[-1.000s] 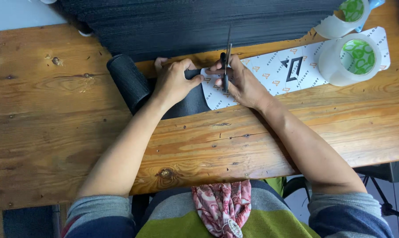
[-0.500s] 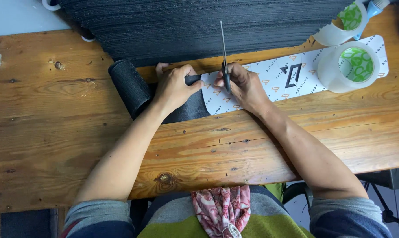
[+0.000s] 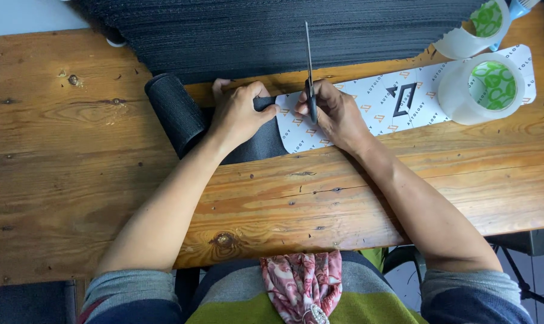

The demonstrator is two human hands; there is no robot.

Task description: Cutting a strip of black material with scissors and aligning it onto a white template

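Scissors (image 3: 309, 66) have swung up since a second ago: blades were low and crossed over the strip, now they point straight away from you, closed or nearly so, thin dark steel. Your right hand (image 3: 332, 114) is clamped on the handles, knuckles up, fingers curled, wrist bent inward, forearm running back to your right. Your left hand (image 3: 241, 113) has barely shifted; it's closed on the dark rubbery sheet (image 3: 260, 141), thumb and fingers pinching its edge just beside the right hand, near touching. That sheet is matte black, fine-grained, and it curls into a tight roll (image 3: 176, 111) just left of your left hand. Under and right of your right hand lies the white printed strip (image 3: 398, 99), flat, glossy, long with rounded corners, patterned with small orange and dark marks; its left end meets the black sheet between your hands. Further right of the right hand, a clear tape roll (image 3: 487, 89) with a green-printed core sits on the strip, a second tape roll (image 3: 473, 30) beyond it. Past both hands: big slab of ribbed black material (image 3: 284, 30), fine parallel ridges. All on a knotty, scratched wooden table (image 3: 74, 162), warm orange planks.
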